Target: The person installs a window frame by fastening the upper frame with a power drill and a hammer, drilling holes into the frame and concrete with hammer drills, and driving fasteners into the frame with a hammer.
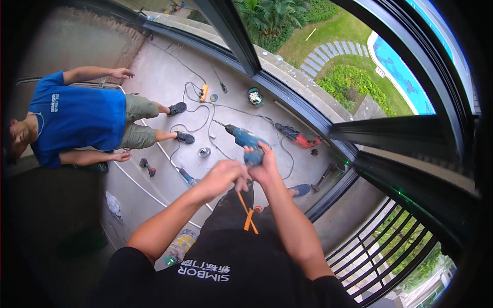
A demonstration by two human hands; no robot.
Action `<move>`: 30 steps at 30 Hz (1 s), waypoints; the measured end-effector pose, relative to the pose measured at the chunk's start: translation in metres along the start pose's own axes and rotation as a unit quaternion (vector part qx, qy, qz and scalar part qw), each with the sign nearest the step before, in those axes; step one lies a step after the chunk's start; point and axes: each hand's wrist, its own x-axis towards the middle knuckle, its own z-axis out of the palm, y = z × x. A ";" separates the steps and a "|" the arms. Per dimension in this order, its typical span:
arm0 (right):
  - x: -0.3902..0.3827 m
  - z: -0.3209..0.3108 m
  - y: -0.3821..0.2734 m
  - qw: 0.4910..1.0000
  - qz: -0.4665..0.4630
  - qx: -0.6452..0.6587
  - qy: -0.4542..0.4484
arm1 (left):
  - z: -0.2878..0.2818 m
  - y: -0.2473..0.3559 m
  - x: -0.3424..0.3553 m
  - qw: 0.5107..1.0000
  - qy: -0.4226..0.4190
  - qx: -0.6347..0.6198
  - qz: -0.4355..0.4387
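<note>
In front of my waist, my right hand [263,163] grips a blue power drill [247,137] near its handle. The drill's long bit points to the far left, apart from the floor and the tools around it. Close beside the handle is my left hand [229,177], its fingers bent downward and smeared by motion. Whether it holds anything is unclear. Just below those fingers hangs an orange strap [250,219], crossed over itself against my dark clothes.
On the left stands a person in a blue shirt [82,115]. Cables cross the floor around an orange power strip [204,93], a red-and-black power tool [298,135], a green-and-white round device [254,96], a cordless tool [148,167] and a hammer [322,177]. Dark window frames [303,105] border the right.
</note>
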 end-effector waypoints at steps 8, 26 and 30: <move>0.167 0.095 0.014 0.993 0.037 -0.087 0.069 | -0.144 -0.003 0.051 0.970 0.102 -0.219 -0.012; 0.121 -0.180 -0.063 0.883 -0.065 -0.350 0.305 | -0.396 0.022 0.206 0.820 0.216 0.530 -0.015; 0.059 -0.245 -0.094 0.796 -0.105 -0.409 0.434 | -0.457 -0.042 0.279 0.776 0.238 0.567 -0.142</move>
